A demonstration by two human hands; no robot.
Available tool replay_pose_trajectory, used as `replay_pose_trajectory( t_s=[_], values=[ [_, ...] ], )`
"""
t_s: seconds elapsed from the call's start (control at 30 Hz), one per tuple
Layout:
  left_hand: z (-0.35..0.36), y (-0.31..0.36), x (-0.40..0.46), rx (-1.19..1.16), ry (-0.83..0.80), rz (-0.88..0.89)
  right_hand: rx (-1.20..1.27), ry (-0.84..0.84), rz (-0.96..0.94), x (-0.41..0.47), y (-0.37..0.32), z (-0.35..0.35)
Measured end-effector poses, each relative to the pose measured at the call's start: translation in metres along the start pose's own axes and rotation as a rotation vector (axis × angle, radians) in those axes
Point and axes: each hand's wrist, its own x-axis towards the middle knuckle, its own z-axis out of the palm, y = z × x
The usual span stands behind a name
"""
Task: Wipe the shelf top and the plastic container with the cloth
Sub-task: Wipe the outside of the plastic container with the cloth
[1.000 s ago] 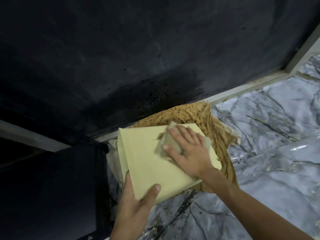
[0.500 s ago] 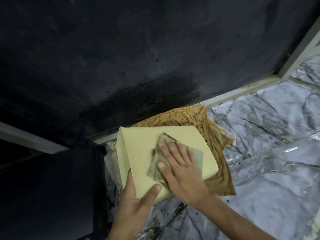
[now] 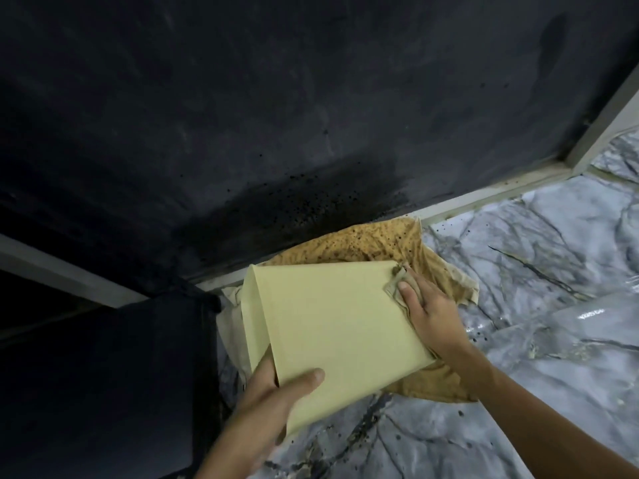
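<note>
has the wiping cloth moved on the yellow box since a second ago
Yes. The cloth under the right hand has slid from the middle of the yellow box to its far right corner, nearer the stained brown sheet.

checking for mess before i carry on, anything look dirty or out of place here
Yes. A crumpled brown-stained sheet lies under the yellow container, peppered with dark specks. The same specks dot the marble surface and the dark wall behind.

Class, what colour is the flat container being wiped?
Pale yellow: the plastic container shows plainly in the head view.
</note>
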Motion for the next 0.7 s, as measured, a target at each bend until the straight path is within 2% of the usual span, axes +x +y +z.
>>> replay_pose_trajectory(
  t_s=[0.1, 0.17, 0.27, 0.5, 0.57, 0.7],
  values=[
    [-0.011, 0.040, 0.033, -0.148, 0.078, 0.053, -0.072, -0.016, -0.113, 0.005, 0.007, -0.012],
    [-0.014, 0.063, 0.057, -0.090, 0.171, 0.080, -0.162, -0.053, -0.206, 0.009, 0.009, -0.021],
    [-0.018, 0.074, 0.079, 0.043, 0.209, 0.105, -0.185, -0.045, -0.278, 0.012, 0.012, -0.033],
    [-0.017, 0.041, 0.050, 0.080, 0.197, 0.323, 0.218, 0.245, -0.005, -0.015, -0.017, -0.066],
    [-0.014, 0.035, 0.035, 0.096, 0.223, 0.393, 0.298, 0.291, -0.030, -0.024, -0.032, -0.077],
    [-0.002, 0.017, 0.010, 0.084, 0.290, 0.476, 0.323, 0.211, -0.189, -0.032, -0.070, -0.085]
  ],
)
